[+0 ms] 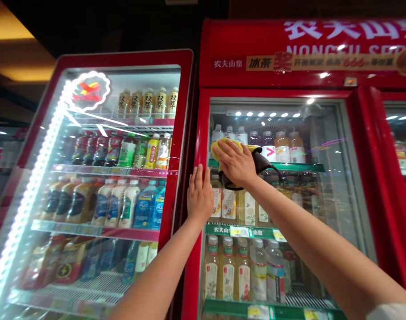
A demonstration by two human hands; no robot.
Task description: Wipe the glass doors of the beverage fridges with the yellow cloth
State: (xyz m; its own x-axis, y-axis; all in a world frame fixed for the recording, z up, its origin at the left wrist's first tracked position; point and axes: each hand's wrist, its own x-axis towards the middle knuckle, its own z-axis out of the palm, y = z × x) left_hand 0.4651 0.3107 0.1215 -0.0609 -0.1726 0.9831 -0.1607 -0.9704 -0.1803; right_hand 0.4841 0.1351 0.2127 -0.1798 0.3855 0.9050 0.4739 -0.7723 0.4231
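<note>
My right hand (pixel 235 163) presses a yellow-and-dark-grey cleaning cloth (pixel 261 165) flat against the glass door (pixel 323 133) of a red drinks fridge. The cloth's dark side folds out beyond the fingers and hangs below the palm. My left hand (pixel 200 195) lies with outstretched fingers on the red door frame (pixel 203 120), left of the cloth, and holds nothing. Behind the glass stand bottles on green-edged shelves (pixel 299 167), some of them hidden by my right hand, forearm and the cloth.
Another red-framed fridge (pixel 186 102), lit by a bright strip and filled with rows of bottles, stands on the left. A red sign panel (pixel 256 40) with lettering runs above the door. At the right edge, part of a further glass door (pixel 399 133) shows.
</note>
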